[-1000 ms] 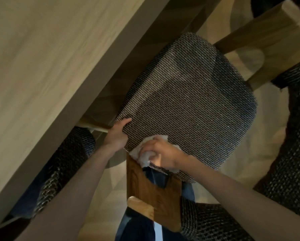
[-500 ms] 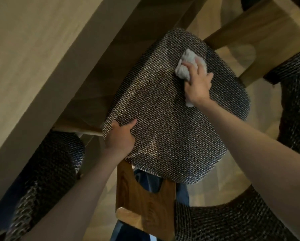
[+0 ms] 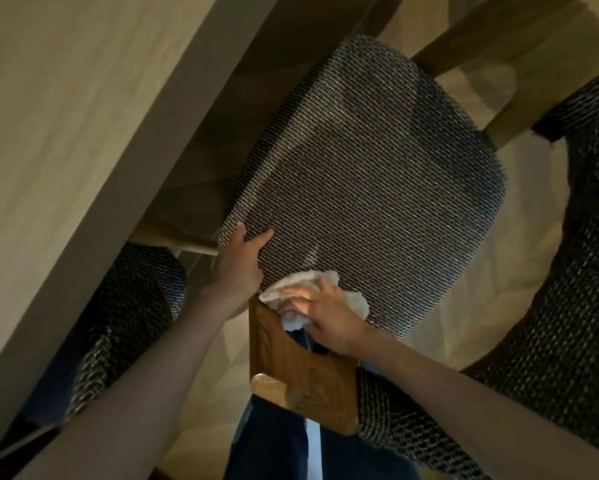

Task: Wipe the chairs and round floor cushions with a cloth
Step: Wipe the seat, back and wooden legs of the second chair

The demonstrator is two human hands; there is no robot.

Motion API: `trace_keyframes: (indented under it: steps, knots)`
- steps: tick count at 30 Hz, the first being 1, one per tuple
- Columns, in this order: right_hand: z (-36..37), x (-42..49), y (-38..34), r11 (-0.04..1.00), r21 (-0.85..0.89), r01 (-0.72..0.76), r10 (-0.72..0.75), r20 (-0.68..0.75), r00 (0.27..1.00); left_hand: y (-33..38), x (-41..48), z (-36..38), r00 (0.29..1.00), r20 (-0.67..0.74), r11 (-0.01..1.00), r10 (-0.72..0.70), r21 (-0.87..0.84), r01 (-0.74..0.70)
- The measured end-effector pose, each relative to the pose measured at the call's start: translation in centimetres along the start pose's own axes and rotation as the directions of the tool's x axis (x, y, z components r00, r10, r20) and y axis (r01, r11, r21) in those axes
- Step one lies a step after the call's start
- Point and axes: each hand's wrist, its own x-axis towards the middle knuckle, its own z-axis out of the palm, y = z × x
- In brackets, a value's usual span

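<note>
A chair's grey woven seat [image 3: 367, 188] fills the middle of the view, half tucked under a wooden table. Its dark wood backrest [image 3: 291, 372] stands at the near edge. My left hand [image 3: 239, 265] grips the seat's near left corner, thumb on top. My right hand [image 3: 322, 310] holds a crumpled white cloth [image 3: 291, 289] and presses it on the seat's near edge, just above the backrest.
The light wood table top [image 3: 83, 133] covers the left side. A second chair with the same grey weave [image 3: 585, 306] stands at the right, its wooden arm [image 3: 520, 57] at the top. Another grey seat [image 3: 131, 306] sits under the table at the left. Pale floor lies between.
My right hand swept the cloth from the seat's near edge to its far side, then back to the near edge. My left hand stayed on the near left corner.
</note>
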Motion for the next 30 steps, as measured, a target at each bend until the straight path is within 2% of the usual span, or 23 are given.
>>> trace_keyframes:
  steps: [2,4,7,9,12,15,17,18,21,23,27,30]
  knots:
    - [-1.3,-0.3,-0.1,0.992,0.122,-0.032,0.039,-0.058,0.998,0.3,0.1,0.2,1.0,0.023,1.0,-0.019,0.008,0.019]
    - [-3.6,-0.4,0.6,0.971,0.223,-0.081,0.134,-0.234,0.963,0.7,0.3,0.4,0.998,0.06,0.999,-0.03,0.032,0.028]
    - [-8.8,0.1,3.9,0.961,0.209,-0.183,0.268,-0.527,0.806,1.4,0.6,1.0,0.996,0.074,0.997,-0.039,0.074,0.033]
    - [-12.8,0.9,6.9,0.941,0.176,-0.29,0.333,-0.641,0.692,1.9,0.7,1.3,0.995,0.073,0.995,-0.06,0.079,0.054]
    - [-16.5,2.4,10.6,0.86,0.073,-0.506,0.415,-0.677,0.608,2.3,0.6,1.7,0.995,0.064,0.994,-0.074,0.086,0.068]
    - [-16.3,4.0,11.4,0.826,0.085,-0.558,0.47,-0.65,0.597,2.4,0.6,1.8,0.997,0.051,0.994,-0.058,0.095,0.053]
    - [-14.5,4.2,10.6,0.845,0.127,-0.52,0.471,-0.636,0.611,2.4,0.5,1.8,0.996,0.064,0.995,-0.057,0.089,0.051]
    - [-13.0,3.9,9.9,0.866,0.124,-0.485,0.45,-0.618,0.645,2.4,0.5,1.8,0.996,0.068,0.995,-0.058,0.087,0.052]
    - [-6.9,1.5,7.1,0.941,0.028,-0.338,0.312,-0.464,0.829,2.6,0.6,1.5,0.993,0.088,0.993,-0.074,0.099,0.066]
    - [-3.4,-0.3,5.5,0.967,0.036,-0.25,0.248,-0.339,0.908,2.7,0.7,1.3,0.99,0.108,0.992,-0.087,0.099,0.077]
    - [-0.4,-2.4,3.9,0.987,0.069,-0.144,0.153,-0.162,0.975,2.8,0.8,1.0,0.988,0.127,0.991,-0.092,0.105,0.078]
    - [-0.2,-3.0,3.3,0.995,0.011,-0.1,0.1,-0.027,0.995,2.8,0.8,0.8,0.985,0.142,0.989,-0.098,0.123,0.081]
